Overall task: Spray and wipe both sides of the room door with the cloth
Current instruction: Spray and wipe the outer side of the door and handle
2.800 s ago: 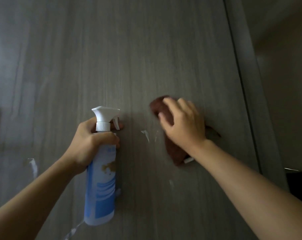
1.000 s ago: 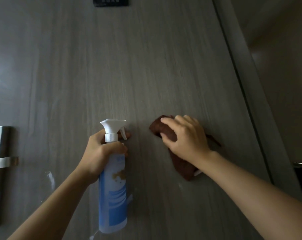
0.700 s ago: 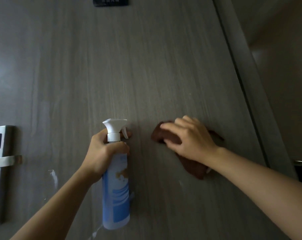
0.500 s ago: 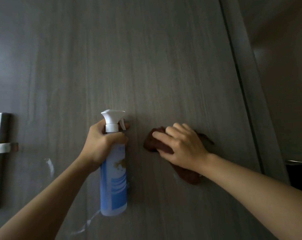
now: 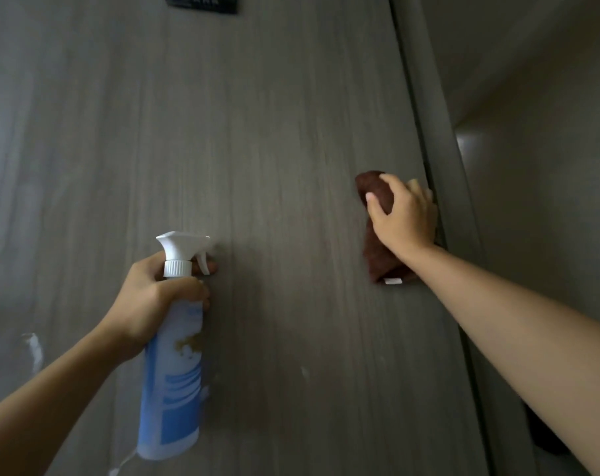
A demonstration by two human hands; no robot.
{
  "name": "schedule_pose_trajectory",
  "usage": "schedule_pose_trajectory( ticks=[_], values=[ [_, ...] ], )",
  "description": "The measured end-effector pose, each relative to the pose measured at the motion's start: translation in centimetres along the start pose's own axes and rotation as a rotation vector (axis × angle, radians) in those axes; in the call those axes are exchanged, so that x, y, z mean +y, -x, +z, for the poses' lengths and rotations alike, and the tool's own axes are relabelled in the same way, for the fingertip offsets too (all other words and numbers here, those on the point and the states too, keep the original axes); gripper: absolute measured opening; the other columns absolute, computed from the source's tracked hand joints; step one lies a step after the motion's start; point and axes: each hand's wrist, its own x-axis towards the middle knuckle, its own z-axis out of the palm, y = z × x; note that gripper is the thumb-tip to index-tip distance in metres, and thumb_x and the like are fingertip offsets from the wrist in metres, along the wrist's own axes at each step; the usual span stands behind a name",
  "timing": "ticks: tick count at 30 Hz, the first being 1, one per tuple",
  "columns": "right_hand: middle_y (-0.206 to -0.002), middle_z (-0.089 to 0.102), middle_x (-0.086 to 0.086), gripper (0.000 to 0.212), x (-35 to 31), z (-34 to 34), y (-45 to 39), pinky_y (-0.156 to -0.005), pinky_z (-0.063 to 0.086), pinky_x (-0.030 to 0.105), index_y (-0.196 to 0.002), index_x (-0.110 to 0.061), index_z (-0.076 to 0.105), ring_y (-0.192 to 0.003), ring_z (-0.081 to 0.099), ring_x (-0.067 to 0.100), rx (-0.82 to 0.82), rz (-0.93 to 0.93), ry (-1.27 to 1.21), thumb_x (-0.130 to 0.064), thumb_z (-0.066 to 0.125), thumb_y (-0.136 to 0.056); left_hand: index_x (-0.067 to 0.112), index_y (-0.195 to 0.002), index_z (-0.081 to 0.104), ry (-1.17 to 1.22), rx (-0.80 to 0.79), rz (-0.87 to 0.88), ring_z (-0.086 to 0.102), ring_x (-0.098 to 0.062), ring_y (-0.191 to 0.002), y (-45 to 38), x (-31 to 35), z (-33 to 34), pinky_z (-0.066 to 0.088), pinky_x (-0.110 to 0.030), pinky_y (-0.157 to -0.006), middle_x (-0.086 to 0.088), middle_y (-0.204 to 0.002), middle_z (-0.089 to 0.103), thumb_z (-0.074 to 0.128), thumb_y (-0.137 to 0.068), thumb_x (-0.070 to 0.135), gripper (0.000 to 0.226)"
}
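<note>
**Two hands at a grey door: bottle in one, cloth under the other**

Two bare forearms enter from the bottom corners, nearest the camera.

Item 1. Left hand [image 5: 154, 300], lower left of centre. Fingers and thumb wrapped round the neck of the spray bottle [image 5: 171, 379], index finger lying beside the trigger. Bottle upright, body blue and white, white trigger head on top with its nozzle turned towards the door.

Item 2. Right hand [image 5: 406, 214], higher and to the right. Palm and fingers laid over the cloth [image 5: 377, 249], thumb curled across its upper end, pressing it to the panel. Cloth dark brown, bunched into a long pad, a small white tag at its lower end.

Item 3. Door [image 5: 274, 132], grey wood grain, filling most of the view. Cloth sits against it just beside the right-hand edge. White streaks of foam [image 5: 34, 348] at lower left; a smaller fleck lower centre.

Item 4. Door frame [image 5: 442, 132], grey, running top to bottom just beyond the cloth.

Item 5. Dark plate [image 5: 202, 2], at the top edge of the door, lettering illegible.

Item 6. Pale wall [image 5: 545, 166], far right.
</note>
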Motion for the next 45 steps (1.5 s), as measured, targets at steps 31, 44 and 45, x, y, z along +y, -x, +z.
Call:
schedule_pose_trajectory(
  ticks=[31, 44, 45],
  values=[
    [-0.097, 0.059, 0.01, 0.051, -4.7, 0.4, 10.6, -0.071, 0.051, 0.046, -0.134, -0.02, 0.062, -0.086, 0.059, 0.038, -0.142, -0.546, 0.01, -0.049, 0.058, -0.092, 0.005, -0.102, 0.074, -0.057, 0.021, -0.012, 0.069, -0.032, -0.072, 0.5, 0.3, 0.0, 0.058, -0.048, -0.071, -0.03, -0.096, 0.071, 0.077, -0.051, 0.014, 0.052],
    [-0.117, 0.067, 0.011, 0.052, 5.7, -5.2, 16.9, -0.093, 0.053, 0.045, -0.136, -0.019, 0.059, -0.108, 0.063, 0.035, -0.207, -0.071, -0.133, -0.049, 0.059, -0.094, 0.009, -0.099, 0.076, -0.083, 0.074, 0.015, 0.067, -0.012, -0.068, 5.1, -0.2, 4.6, 0.058, -0.03, -0.06, -0.014, -0.089, 0.077, 0.074, -0.06, 0.01, 0.04],
    [-0.115, 0.066, 0.012, 0.053, 6.7, -5.4, 18.9, -0.092, 0.052, 0.046, -0.136, -0.017, 0.059, -0.107, 0.061, 0.036, -0.198, -0.027, -0.11, -0.05, 0.057, -0.094, 0.014, -0.097, 0.076, -0.086, 0.046, 0.029, 0.066, -0.008, -0.067, 6.3, -0.9, 5.9, 0.058, -0.027, -0.06, -0.008, -0.085, 0.078, 0.074, -0.061, 0.009, 0.037]
  ],
)
